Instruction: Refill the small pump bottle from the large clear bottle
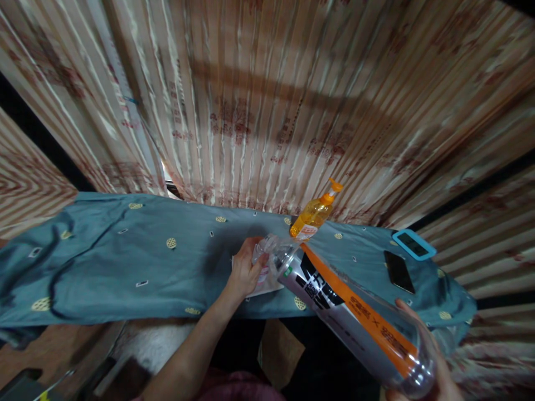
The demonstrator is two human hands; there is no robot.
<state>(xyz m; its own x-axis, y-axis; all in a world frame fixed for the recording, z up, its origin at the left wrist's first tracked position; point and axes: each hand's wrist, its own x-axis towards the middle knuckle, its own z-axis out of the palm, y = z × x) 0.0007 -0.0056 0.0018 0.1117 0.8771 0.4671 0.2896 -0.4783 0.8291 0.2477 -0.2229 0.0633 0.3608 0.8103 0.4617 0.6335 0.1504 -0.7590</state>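
Note:
In my right hand (438,367), at the lower right, is the base of a large clear plastic bottle (346,306) with a silver, black and orange label. The bottle is tilted, its neck pointing up and left. My left hand (246,267) is closed around a small clear plastic container (264,253) with pinkish print, over the cloth. The large bottle's neck meets or overlaps that container; I cannot tell whether they touch. Just behind stands an orange pump bottle (313,216) with a white label, part-filled with orange liquid.
A blue-green patterned cloth (171,267) covers the long narrow surface. At its right end lie a dark phone (399,271) and a light-blue-framed display (413,244). Patterned curtains (259,111) hang behind and on both sides, with dark poles.

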